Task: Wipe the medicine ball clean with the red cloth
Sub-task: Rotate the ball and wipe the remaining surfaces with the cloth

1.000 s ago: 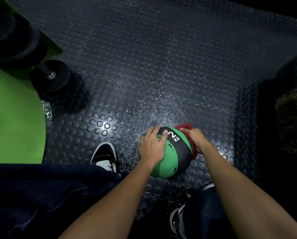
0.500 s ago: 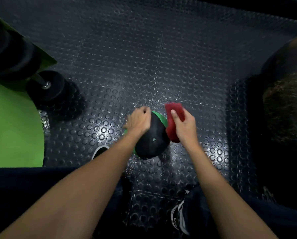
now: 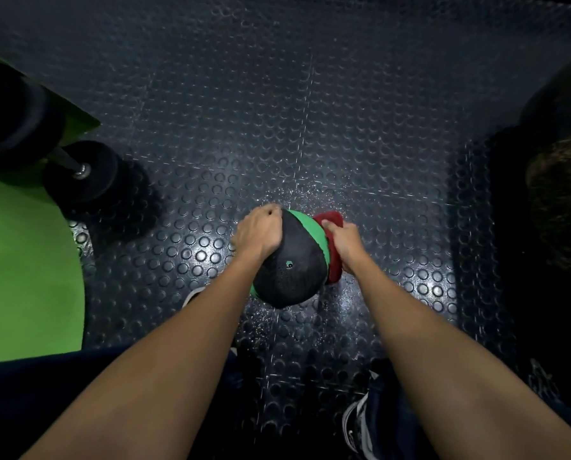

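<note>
One head-worn wide-angle camera looks steeply down, close over the left hand [image 3: 259,232] and right hand [image 3: 343,243], onto a dark round-studded rubber floor [image 3: 344,127].

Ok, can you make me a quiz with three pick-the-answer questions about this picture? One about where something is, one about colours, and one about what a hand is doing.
1. Where is the red cloth?
A. against the right side of the medicine ball
B. on the green mat
C. on a shoe

2. What colours is the ball?
A. blue and yellow
B. black and green
C. all white

3. What is the left hand doing?
A. lifting the dumbbell
B. hanging free
C. gripping the ball

Answers: 1 A, the right hand presses the cloth there. 2 B, a green band crosses its black skin. 3 C, its fingers curl over the ball's top.
</note>
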`<action>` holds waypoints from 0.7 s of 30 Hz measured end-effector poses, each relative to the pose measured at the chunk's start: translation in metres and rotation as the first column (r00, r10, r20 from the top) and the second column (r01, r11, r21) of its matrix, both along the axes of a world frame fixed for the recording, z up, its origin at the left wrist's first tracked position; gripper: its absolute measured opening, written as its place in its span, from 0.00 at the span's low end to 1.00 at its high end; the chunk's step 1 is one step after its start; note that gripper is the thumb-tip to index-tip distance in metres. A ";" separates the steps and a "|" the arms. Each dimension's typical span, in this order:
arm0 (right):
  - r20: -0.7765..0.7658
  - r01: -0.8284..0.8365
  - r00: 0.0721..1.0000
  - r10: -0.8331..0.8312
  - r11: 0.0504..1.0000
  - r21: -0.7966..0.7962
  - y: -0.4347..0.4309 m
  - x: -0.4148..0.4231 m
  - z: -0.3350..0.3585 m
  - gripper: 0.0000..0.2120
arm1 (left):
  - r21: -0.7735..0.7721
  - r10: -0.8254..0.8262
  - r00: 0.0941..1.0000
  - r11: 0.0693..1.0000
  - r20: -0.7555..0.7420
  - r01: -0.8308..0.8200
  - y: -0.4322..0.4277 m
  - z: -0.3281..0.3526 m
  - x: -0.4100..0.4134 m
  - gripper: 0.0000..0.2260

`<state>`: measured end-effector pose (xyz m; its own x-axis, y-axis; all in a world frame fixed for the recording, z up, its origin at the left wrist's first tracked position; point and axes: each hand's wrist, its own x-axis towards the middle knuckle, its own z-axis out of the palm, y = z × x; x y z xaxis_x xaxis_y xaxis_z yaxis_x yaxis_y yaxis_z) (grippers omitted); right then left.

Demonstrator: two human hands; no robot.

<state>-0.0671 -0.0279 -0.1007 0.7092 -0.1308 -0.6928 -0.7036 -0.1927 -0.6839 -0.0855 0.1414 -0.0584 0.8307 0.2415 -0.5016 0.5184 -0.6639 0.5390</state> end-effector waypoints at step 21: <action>0.606 -0.047 0.774 0.183 0.971 -0.233 0.037 -0.085 0.037 0.17 | -0.136 -0.052 0.998 0.990 -0.026 0.048 0.002 0.001 0.019 0.23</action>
<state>-0.1520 0.0089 -0.0642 0.9925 -0.1030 -0.0662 -0.1037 -0.4197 -0.9017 -0.0660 0.1432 -0.0578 0.8246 0.1281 -0.5510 0.5031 -0.6114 0.6108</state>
